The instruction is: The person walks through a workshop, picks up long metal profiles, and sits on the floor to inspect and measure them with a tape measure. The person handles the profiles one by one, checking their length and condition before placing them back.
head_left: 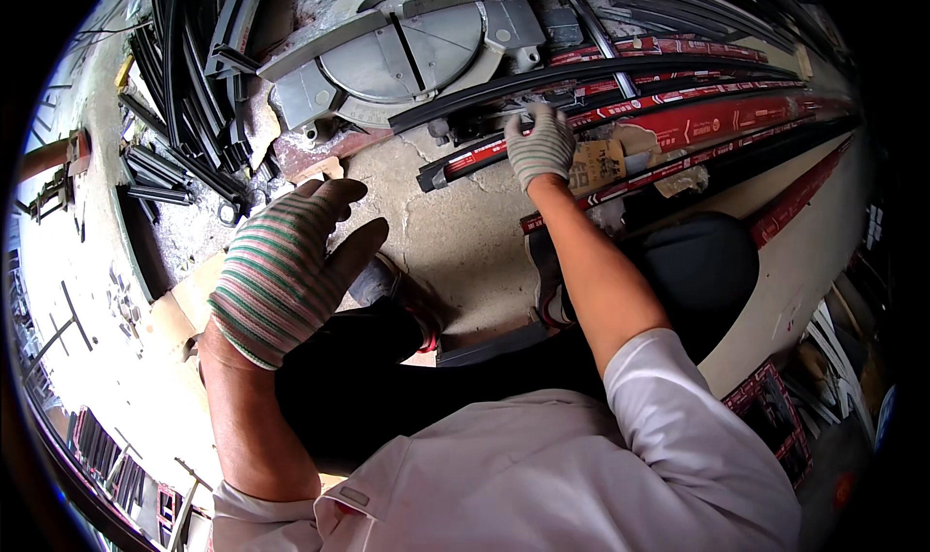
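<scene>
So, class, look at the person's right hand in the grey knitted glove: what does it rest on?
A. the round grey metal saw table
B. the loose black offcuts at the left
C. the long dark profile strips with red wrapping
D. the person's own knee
C: the right hand lies on the long dark profile strips with red wrapping, while the left hand hangs free, fingers spread.

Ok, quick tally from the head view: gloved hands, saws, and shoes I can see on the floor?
Gloved hands: 2, the left hand raised and empty, the right hand on a long black profile
Miter saws: 1, the grey saw
Shoes: 2, the left shoe and the right shoe
Total: 5
</scene>
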`<action>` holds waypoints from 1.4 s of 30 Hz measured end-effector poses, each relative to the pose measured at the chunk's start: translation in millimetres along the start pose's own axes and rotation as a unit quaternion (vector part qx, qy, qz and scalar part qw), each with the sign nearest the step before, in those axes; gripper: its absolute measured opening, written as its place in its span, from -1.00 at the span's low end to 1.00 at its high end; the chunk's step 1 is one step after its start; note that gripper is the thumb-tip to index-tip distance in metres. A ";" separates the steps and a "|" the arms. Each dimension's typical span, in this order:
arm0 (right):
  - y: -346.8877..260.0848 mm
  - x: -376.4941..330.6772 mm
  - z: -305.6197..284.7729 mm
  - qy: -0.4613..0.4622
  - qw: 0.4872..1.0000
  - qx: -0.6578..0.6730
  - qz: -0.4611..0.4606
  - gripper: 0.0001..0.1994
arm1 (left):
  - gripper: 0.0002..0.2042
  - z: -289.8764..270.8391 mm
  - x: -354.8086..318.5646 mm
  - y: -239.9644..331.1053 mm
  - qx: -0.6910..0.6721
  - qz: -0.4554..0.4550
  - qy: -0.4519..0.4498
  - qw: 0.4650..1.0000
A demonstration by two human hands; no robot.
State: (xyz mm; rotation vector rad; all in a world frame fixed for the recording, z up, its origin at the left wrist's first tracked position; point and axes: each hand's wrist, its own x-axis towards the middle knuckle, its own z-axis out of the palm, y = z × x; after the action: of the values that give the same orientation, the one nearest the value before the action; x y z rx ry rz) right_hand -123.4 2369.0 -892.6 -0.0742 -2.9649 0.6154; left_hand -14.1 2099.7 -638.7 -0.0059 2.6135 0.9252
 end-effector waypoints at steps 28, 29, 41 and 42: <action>138.0 270.2 37.9 -0.150 0.980 0.088 0.093 -0.64 | -0.68 15.2 61.1 0.2 0.046 -0.068 -0.104 0.991; 135.9 278.6 35.6 -0.232 0.968 0.084 0.045 -0.62 | -0.69 17.7 62.4 -0.7 0.047 -0.084 -0.105 0.990; 162.2 307.0 23.0 -0.327 0.914 -0.200 -0.130 -0.66 | -0.69 48.9 76.3 -33.7 0.077 -0.097 -0.098 0.987; 155.2 305.5 27.0 -0.331 0.918 -0.171 -0.135 -0.66 | -0.68 51.3 78.6 -32.2 0.075 -0.112 -0.105 0.985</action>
State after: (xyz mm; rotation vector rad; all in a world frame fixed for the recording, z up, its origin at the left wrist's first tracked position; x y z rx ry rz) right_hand -426.0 2522.3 -948.6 0.6281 -3.5889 0.0737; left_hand -66.1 2114.8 -721.9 -0.1526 2.4191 0.6155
